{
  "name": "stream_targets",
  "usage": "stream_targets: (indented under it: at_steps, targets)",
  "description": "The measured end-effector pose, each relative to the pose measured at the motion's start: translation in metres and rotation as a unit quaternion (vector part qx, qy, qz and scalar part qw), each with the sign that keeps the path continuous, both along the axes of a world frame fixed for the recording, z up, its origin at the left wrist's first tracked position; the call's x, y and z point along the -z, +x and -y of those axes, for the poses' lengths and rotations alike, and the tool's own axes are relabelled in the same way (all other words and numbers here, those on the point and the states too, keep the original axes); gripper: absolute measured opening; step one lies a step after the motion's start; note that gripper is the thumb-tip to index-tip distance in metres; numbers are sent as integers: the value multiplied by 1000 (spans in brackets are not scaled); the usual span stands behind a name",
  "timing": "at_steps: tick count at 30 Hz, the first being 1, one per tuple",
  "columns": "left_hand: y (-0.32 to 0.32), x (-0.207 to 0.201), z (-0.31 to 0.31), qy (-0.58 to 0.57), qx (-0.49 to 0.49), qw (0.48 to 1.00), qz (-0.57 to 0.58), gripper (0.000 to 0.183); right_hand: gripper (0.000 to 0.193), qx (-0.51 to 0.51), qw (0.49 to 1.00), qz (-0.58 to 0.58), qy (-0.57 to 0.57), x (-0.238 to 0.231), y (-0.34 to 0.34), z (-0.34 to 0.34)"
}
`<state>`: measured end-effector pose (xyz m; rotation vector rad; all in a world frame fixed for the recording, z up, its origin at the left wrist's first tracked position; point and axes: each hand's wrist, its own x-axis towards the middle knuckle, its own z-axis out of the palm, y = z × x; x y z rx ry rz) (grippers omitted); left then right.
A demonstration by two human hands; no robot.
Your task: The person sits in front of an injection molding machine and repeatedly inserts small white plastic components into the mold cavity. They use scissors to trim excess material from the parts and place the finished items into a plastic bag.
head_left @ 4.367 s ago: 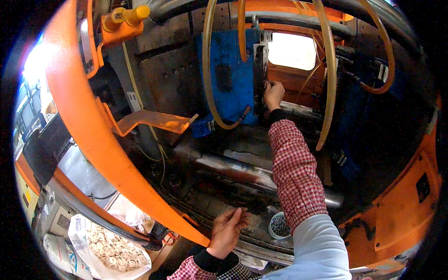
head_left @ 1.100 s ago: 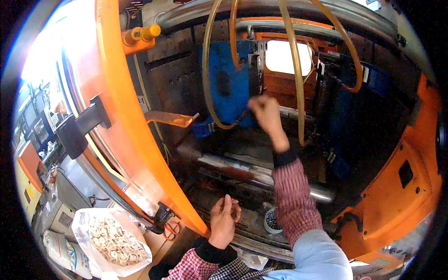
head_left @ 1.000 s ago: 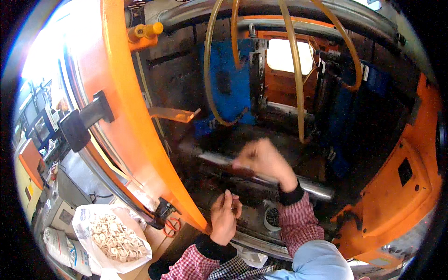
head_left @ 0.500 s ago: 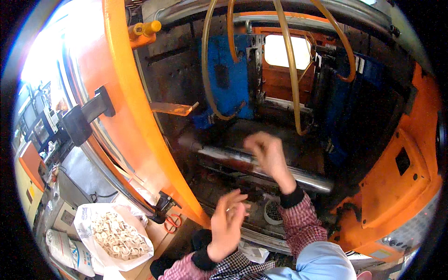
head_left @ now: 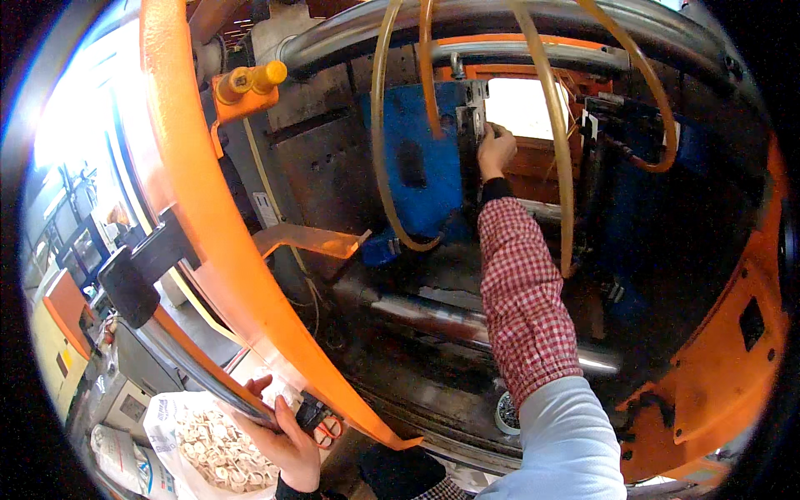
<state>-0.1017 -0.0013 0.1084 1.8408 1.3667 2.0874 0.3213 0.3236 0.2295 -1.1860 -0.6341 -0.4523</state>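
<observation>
Currently, my right hand (head_left: 497,152) works at one o'clock beside the blue block (head_left: 417,196), grip unclear; at seven, my left hand (head_left: 290,443), fingers apart, straddles the metal rail (head_left: 190,358).

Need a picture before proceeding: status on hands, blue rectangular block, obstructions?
Right hand at blue rectangular block's dark right edge. Left hand at curved silver rail. Translucent yellowish hose hangs nearby, possibly obstructing.

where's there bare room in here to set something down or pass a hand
The dark metal ledge between the curved orange door edge and the round white cup looks bare. Crowded: around the right hand, between the blue rectangular block and translucent amber hose.
</observation>
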Motion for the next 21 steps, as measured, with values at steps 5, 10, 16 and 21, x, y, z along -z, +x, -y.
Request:
stream_targets:
  at_steps: [5, 10, 16, 21]
  targets:
    - [2, -2, 2, -8, -4, 1000, -12, 54, 21, -1, 999, 40, -17, -5, 17, -22]
    - [5, 0, 0, 7, -24, 1000, -2, 40, 21, -16, 997, 59, -41, -5, 20, -24]
    - [0, 7, 1, 12, -44, 999, 3, 39, 21, -43, 995, 81, -40, -4, 9, -15]
    - [6, -1, 4, 5, -8, 1000, 16, 36, 25, 1, 986, 128, -111, 6, 15, -25]
